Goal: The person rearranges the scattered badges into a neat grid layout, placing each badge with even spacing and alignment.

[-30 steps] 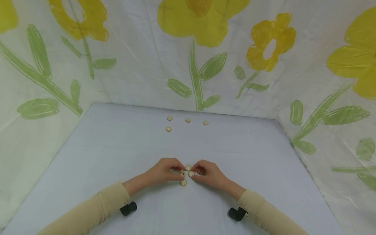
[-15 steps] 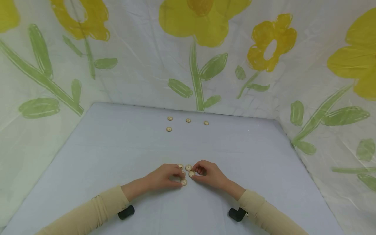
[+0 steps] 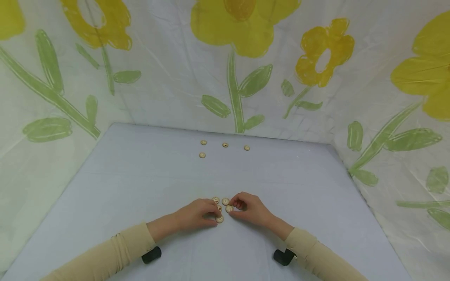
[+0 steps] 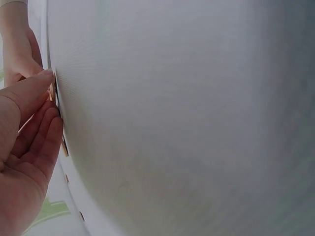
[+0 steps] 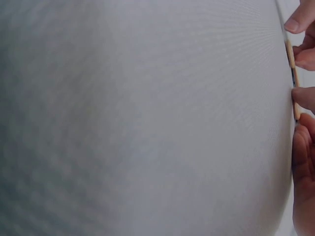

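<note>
Several round wooden discs with small dark marks lie close together between the two hands. The left hand point(image 3: 200, 214) has its thumb and curled fingers round the nearest disc point(image 3: 219, 219). Its fingers partly cover another disc point(image 3: 219, 208), and a third disc point(image 3: 216, 200) lies just beyond them. With thumb and index finger, the right hand point(image 3: 251, 209) pinches a disc point(image 3: 229, 209) at the right of the group. A further disc point(image 3: 225, 201) sits beside that index fingertip. In the right wrist view, the discs show only edge-on, between the fingers.
Farther back on the pale cloth-covered table point(image 3: 158, 168) lie several more discs, one of them a disc point(image 3: 225, 144) in the middle of the back row. A flower-painted sheet point(image 3: 168, 78) borders the back and sides. Dark straps or devices point(image 3: 152, 255) show beneath both forearms.
The left hand has shifted a little toward the person, from the upper-left discs to the nearest one. The far-left disc of the group has come into view. The right hand stays put.
</note>
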`<state>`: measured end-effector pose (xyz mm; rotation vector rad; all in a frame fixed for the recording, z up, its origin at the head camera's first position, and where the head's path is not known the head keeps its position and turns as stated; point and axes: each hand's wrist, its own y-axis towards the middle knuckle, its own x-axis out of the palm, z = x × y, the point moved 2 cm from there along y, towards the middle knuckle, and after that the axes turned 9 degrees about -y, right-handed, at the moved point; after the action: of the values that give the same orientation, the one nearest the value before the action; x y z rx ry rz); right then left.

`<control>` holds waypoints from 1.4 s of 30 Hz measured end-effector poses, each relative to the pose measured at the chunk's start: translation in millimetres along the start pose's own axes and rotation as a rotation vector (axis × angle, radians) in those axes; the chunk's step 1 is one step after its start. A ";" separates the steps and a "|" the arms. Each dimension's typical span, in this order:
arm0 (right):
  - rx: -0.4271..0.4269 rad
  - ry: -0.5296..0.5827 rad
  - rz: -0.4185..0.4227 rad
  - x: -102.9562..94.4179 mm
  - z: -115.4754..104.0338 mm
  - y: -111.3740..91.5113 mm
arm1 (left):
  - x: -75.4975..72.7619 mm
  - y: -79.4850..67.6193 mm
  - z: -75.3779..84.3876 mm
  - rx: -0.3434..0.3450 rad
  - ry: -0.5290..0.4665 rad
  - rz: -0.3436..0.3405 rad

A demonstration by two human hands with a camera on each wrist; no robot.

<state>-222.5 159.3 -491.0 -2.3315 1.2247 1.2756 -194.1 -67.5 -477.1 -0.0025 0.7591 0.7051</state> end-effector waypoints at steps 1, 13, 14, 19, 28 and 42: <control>0.001 0.000 -0.001 0.0 0.0 0.0 | 0.3 0.2 0.0 -0.004 0.006 -0.001; -0.008 -0.005 0.006 0.1 0.6 -0.8 | 5.0 1.9 2.0 -0.059 0.062 0.003; -0.012 -0.004 0.008 0.3 1.3 -0.8 | 5.3 2.0 1.7 -0.062 0.062 0.008; -0.013 0.002 0.007 0.0 1.6 -0.8 | 6.5 2.3 1.5 -0.043 0.071 0.033; -0.017 -0.006 0.008 0.4 1.2 -1.0 | 6.5 3.3 2.8 -0.061 0.063 0.049; 0.008 0.004 0.000 0.7 0.7 -0.8 | 7.6 5.9 -2.6 -0.096 -0.050 0.064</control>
<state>-222.1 159.7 -492.1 -2.3297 1.2284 1.2638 -195.3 -59.1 -482.4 -0.0478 0.6799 0.7991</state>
